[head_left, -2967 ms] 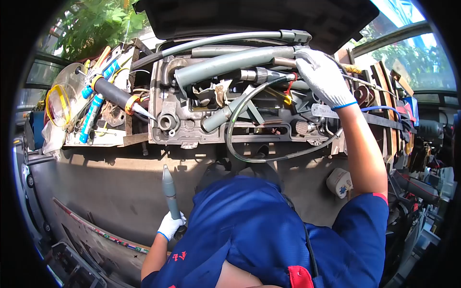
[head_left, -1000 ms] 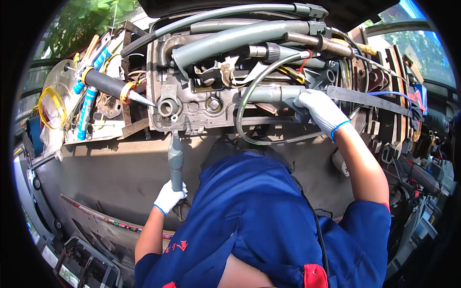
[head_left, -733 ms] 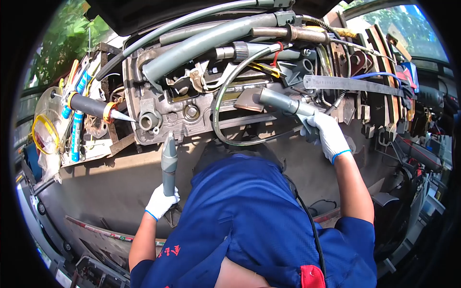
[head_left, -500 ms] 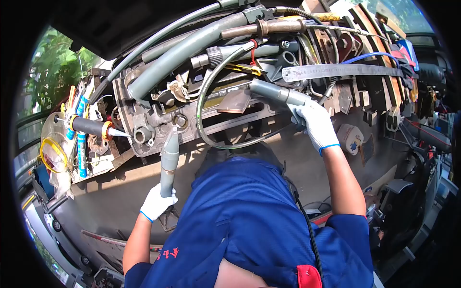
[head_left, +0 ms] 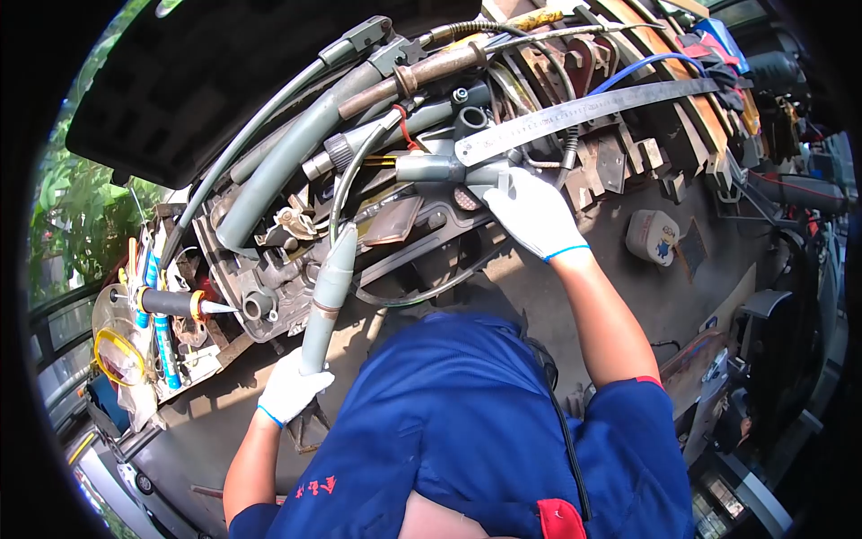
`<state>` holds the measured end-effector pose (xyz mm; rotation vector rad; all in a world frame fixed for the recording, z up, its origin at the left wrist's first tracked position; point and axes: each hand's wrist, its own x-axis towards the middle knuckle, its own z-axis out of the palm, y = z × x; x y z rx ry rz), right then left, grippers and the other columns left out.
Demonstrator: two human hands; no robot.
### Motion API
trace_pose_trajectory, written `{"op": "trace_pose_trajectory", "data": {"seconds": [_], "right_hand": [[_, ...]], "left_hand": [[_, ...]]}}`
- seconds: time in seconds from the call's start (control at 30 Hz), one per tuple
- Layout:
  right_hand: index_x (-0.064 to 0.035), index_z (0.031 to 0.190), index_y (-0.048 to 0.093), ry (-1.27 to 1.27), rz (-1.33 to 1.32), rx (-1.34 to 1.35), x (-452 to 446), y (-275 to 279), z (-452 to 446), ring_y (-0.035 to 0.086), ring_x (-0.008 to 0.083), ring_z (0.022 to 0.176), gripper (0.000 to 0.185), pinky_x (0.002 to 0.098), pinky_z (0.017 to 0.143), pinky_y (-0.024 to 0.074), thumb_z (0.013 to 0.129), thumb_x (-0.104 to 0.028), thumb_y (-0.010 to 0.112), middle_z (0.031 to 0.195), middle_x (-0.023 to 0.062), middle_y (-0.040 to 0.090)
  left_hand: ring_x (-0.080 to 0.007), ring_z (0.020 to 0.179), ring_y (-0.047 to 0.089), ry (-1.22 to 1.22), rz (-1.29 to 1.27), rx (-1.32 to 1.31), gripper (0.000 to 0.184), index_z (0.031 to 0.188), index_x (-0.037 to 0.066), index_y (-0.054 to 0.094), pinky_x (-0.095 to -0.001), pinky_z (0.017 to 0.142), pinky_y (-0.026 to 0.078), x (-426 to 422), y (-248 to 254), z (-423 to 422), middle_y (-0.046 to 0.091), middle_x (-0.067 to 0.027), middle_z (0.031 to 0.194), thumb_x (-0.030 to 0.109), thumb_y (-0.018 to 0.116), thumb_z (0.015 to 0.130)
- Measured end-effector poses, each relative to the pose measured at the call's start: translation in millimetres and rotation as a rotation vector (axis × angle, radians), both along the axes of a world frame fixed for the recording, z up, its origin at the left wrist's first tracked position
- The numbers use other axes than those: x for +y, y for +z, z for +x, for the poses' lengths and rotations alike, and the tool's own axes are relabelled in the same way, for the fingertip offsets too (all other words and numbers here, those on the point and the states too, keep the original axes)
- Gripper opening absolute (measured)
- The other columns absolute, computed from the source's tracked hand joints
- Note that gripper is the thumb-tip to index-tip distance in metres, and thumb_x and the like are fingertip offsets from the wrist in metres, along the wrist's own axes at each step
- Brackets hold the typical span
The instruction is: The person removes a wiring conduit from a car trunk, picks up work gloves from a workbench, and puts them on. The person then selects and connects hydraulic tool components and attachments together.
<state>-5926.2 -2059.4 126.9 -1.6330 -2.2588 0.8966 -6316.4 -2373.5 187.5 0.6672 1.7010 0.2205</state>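
Observation:
My left hand, in a white glove, is closed around the lower end of a grey tapered tube. The tube's narrow tip points away from me, over the front edge of the tool tray. My right hand, also gloved, is closed on a grey cylindrical fitting near the tray's right end; the glove hides part of it. A steel ruler lies just beyond that hand. Between the hands are a looped hose and a flat brown metal plate.
Behind the tray lie a thick grey pipe and a rusty-handled rod. At left are a caulking gun and a yellow tape roll. Metal pieces line the right side. A white container stands lower right.
The view has shifted. My left hand has brought the tube's tip farther forward over the tray. The fitting in my right hand has turned more level beside the ruler's end.

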Motion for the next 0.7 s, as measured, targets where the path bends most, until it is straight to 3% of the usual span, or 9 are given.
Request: {"op": "trace_pose_trajectory", "data": {"seconds": [0.07, 0.17, 0.23, 0.3, 0.4, 0.5, 0.53, 0.63, 0.7], "right_hand": [[-0.001, 0.121, 0.069, -0.041, -0.109, 0.028, -7.2, 21.4, 0.4, 0.073, 0.0432, 0.106, 0.039, 0.0523, 0.094, 0.057, 0.101, -0.034, 0.071, 0.111, 0.0254, 0.075], [-0.0024, 0.143, 0.067, 0.059, 0.455, 0.123, -32.9, 52.9, -10.0, 0.07, 0.0411, 0.12, 0.05, 0.0498, 0.105, 0.0541, 0.099, -0.025, 0.074, 0.129, 0.0221, 0.074], [-0.0035, 0.149, 0.064, 0.371, 0.424, 0.187, -49.4, 96.4, -29.6, 0.065, 0.0395, 0.131, 0.059, 0.0499, 0.111, 0.0503, 0.093, -0.017, 0.075, 0.143, 0.0199, 0.069], [-0.0041, 0.147, 0.063, 0.694, 0.303, 0.221, -50.5, 119.2, -62.4, 0.065, 0.0388, 0.127, 0.06, 0.0496, 0.11, 0.0499, 0.088, -0.012, 0.073, 0.141, 0.0188, 0.068], [-0.0038, 0.14, 0.062, 0.882, 0.439, 0.214, -53.3, 89.8, -99.7, 0.065, 0.0343, 0.107, 0.055, 0.0463, 0.095, 0.0514, 0.086, -0.013, 0.072, 0.122, 0.0165, 0.068], [-0.0053, 0.138, 0.063, 1.013, 0.349, 0.015, -50.1, 79.0, -118.9, 0.068, 0.03, 0.097, 0.054, 0.0431, 0.085, 0.0518, 0.086, -0.016, 0.074, 0.108, 0.0116, 0.07], [-0.0063, 0.13, 0.066, 1.061, 0.385, -0.044, -47.4, 73.2, -124.9, 0.07, 0.0296, 0.09, 0.049, 0.0439, 0.081, 0.0525, 0.084, -0.02, 0.078, 0.099, 0.0088, 0.072], [-0.009, 0.086, 0.071, 1.209, 0.069, -0.195, -33.5, 77.4, -140.1, 0.075, 0.0359, 0.077, 0.023, 0.0495, 0.074, 0.0575, 0.073, -0.025, 0.083, 0.076, 0.0131, 0.071], [-0.0086, 0.08, 0.071, 1.166, -0.02, -0.158, -36.3, 74.6, -140.1, 0.075, 0.04, 0.076, 0.018, 0.0515, 0.074, 0.0592, 0.072, -0.023, 0.079, 0.074, 0.0169, 0.071]], "left_hand": [[-0.0131, 0.081, 0.07, -0.041, 0.045, -0.011, 0.033, 0.11, 0.004, 0.069, -0.0328, 0.074, 0.058, -4.3, -10.3, -2.2, 0.071, -0.0023, 0.091, 0.022, 0.086, 0.088], [-0.0189, 0.084, 0.072, -0.18, 0.089, 0.062, 0.039, 0.11, 0.002, 0.07, -0.0377, 0.078, 0.059, 9.9, -6.2, -0.7, 0.074, -0.008, 0.094, 0.028, 0.086, 0.087], [-0.0224, 0.086, 0.072, -0.254, 0.122, 0.097, 0.041, 0.111, 0.002, 0.071, -0.0398, 0.082, 0.059, 15.4, -4.9, 3.4, 0.076, -0.0112, 0.097, 0.031, 0.086, 0.086], [-0.0285, 0.091, 0.073, -0.282, 0.102, 0.066, 0.042, 0.113, 0.002, 0.071, -0.0412, 0.086, 0.058, 29.8, 8.4, 10.8, 0.076, -0.0145, 0.1, 0.033, 0.085, 0.088], [-0.0335, 0.093, 0.072, -0.302, 0.095, 0.049, 0.048, 0.116, 0.003, 0.071, -0.043, 0.088, 0.057, 40.7, 20.6, 18.7, 0.075, -0.0167, 0.102, 0.038, 0.084, 0.088], [-0.0292, 0.092, 0.071, -0.452, 0.113, 0.114, 0.049, 0.118, 0.004, 0.068, -0.042, 0.087, 0.056, 47.4, 33.8, 21.2, 0.073, -0.0141, 0.1, 0.038, 0.085, 0.088], [-0.038, 0.097, 0.071, -0.464, 0.093, 0.121, 0.05, 0.117, 0.005, 0.067, -0.0462, 0.091, 0.055, 51.4, 41.3, 23.5, 0.073, -0.0188, 0.103, 0.044, 0.082, 0.089], [-0.0399, 0.099, 0.071, -0.534, 0.044, 0.116, 0.048, 0.114, 0.005, 0.067, -0.0478, 0.092, 0.055, 58.3, 54.8, 18.5, 0.073, -0.0196, 0.104, 0.045, 0.08, 0.09], [-0.0428, 0.103, 0.072, -0.644, -0.006, 0.087, 0.048, 0.117, 0.007, 0.068, -0.0501, 0.094, 0.056, 60.5, 53.9, 6.2, 0.074, -0.021, 0.106, 0.046, 0.078, 0.092]]}}
